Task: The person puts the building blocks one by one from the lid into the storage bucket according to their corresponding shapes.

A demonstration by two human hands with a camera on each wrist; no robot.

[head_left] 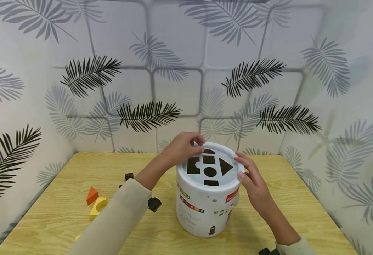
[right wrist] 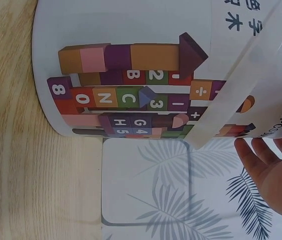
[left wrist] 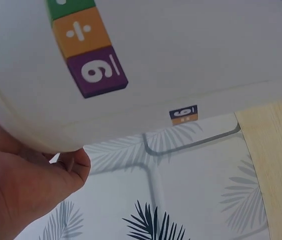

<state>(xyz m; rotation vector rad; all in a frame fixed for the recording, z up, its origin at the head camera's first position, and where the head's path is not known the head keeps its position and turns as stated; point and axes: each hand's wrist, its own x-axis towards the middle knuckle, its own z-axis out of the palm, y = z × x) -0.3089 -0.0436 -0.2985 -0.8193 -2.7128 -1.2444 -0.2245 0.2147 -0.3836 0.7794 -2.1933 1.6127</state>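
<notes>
A white bucket (head_left: 194, 209) stands upright on the table, printed with coloured number and letter blocks. On top is its white lid (head_left: 225, 179), with several shaped holes: a triangle, a circle, rectangles and a notched shape. My left hand (head_left: 184, 147) pinches the lid's rim at the back left, thumb over the top and fingers bent. At the right rim my right hand (head_left: 253, 184) holds the edge, fingers on top and thumb lower at the side. In the right wrist view, its fingertips are partly hidden by the bucket, beside a whitish strap handle (right wrist: 245, 80).
An orange triangular block (head_left: 92, 195) and a yellow block with a curved cut-out (head_left: 97, 209) lie on the wooden table (head_left: 58, 216) to the left. Another yellow piece (head_left: 77, 238) is mostly hidden by the left sleeve. A leaf-patterned wall (head_left: 180, 92) rises behind.
</notes>
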